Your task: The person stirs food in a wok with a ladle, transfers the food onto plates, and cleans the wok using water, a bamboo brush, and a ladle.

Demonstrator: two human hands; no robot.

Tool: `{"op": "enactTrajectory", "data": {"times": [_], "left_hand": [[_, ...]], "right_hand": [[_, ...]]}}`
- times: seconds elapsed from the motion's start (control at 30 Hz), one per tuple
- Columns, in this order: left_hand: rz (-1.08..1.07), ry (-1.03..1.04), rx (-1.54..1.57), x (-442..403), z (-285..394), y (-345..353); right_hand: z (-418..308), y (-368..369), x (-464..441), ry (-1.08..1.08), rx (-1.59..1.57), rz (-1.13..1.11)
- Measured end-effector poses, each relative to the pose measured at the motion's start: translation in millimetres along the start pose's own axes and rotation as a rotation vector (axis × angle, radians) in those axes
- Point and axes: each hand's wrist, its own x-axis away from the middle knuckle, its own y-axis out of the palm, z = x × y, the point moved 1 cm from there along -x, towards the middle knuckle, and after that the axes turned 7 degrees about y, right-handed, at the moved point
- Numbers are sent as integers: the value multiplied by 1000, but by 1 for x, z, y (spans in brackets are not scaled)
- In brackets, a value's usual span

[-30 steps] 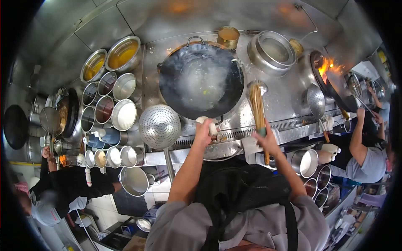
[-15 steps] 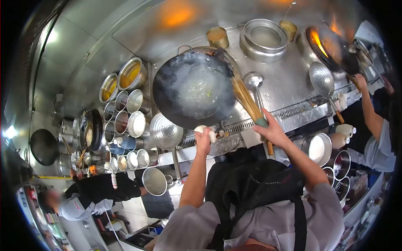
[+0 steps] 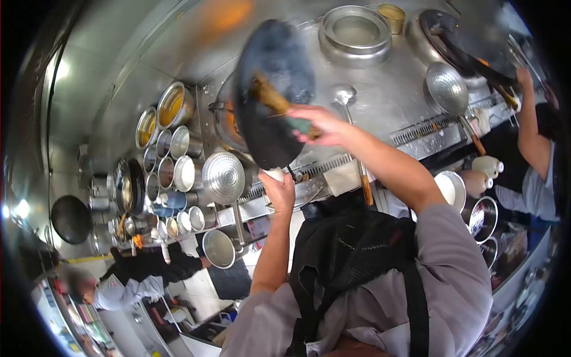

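Note:
My left hand (image 3: pixel 279 191) is closed around the near edge of a black wok (image 3: pixel 253 134), with a white cloth (image 3: pixel 275 174) between palm and metal. The wok is lifted and tipped steeply on its side above the burner (image 3: pixel 228 122). In my right hand (image 3: pixel 324 126), closed on its green-bound end, is a bamboo wok brush (image 3: pixel 272 98). Its bristles lie against the wok's inner face, blurred by motion. A ladle (image 3: pixel 345 98) rests on the steel stove top (image 3: pixel 380 104) to the right of the wok.
A large steel pot (image 3: pixel 355 44) stands at the back. To the left are a perforated skimmer (image 3: pixel 223 178), several metal containers (image 3: pixel 186 141) and bowls of yellow liquid (image 3: pixel 172 107). A co-worker's arm (image 3: pixel 532 119) handles another wok at right. Another person (image 3: pixel 128 291) stands at lower left.
The wok has gone from lying level with steaming liquid to being raised and tipped over. My right hand has swung the brush left, from beside the wok's right rim to inside it.

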Motion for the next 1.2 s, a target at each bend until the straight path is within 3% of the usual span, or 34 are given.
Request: {"op": "enactTrajectory", "data": {"times": [0.03, 0.13, 0.23, 0.27, 0.33, 0.4, 0.43, 0.5, 0.57, 0.63, 0.67, 0.73, 0.77, 0.83, 0.87, 0.97, 1.03, 1.1, 1.13, 1.2], "left_hand": [[-6, 190, -128, 0, -2, 1], [-67, 195, -101, -6, 10, -10], [-97, 277, -102, -16, 3, -13], [-90, 304, -98, -21, 0, -13], [-76, 284, -74, -26, -11, -10], [-59, 185, -28, -33, -21, -12], [-32, 81, 6, -38, -28, -15], [4, 78, 24, -46, -35, -19], [18, -139, 289, -48, -35, -28], [36, -191, 304, -50, -48, -22], [36, -211, 310, -51, -61, -17], [6, -319, 365, -58, -80, -14], [19, -333, 377, -64, -96, -9], [-46, -532, 724, -69, -144, 9], [-122, -687, 744, -73, -163, 13], [-107, -720, 867, -78, -147, 11], [-96, -757, 940, -79, -142, 5], [-271, -872, 1098, -92, -109, -23], [-269, -875, 1174, -88, -118, -21], [-307, -924, 1202, -89, -122, -30]], "right_hand": [[-3, -21, 8, 13, -95, -126], [-12, -46, 52, 59, -188, -234], [-4, -33, 58, -45, -153, -173], [5, -20, 54, -39, -46, -37], [38, 4, 48, -167, 359, 106], [94, -11, 30, -266, 772, -17], [111, -43, 11, -263, 779, -8], [123, -115, -11, -325, 1727, 348], [58, -144, -20, -155, 1675, 685], [-19, -156, -36, -441, 1731, 803], [-57, -137, -34, -562, 1617, 798], [-111, -66, -3, -700, 1487, 1027], [-131, -40, 14, -804, 1343, 1011], [-154, -4, 38, -1052, 1202, 999], [-162, 7, 49, -1207, 1202, 1006], [-137, 65, 84, -948, 1022, 962], [-100, 51, 74, -1174, 945, 826], [-29, 41, 66, -868, 896, 920], [14, -1, 48, -1142, 1302, 1001], [122, -43, 48, -558, 1082, 961]]}}
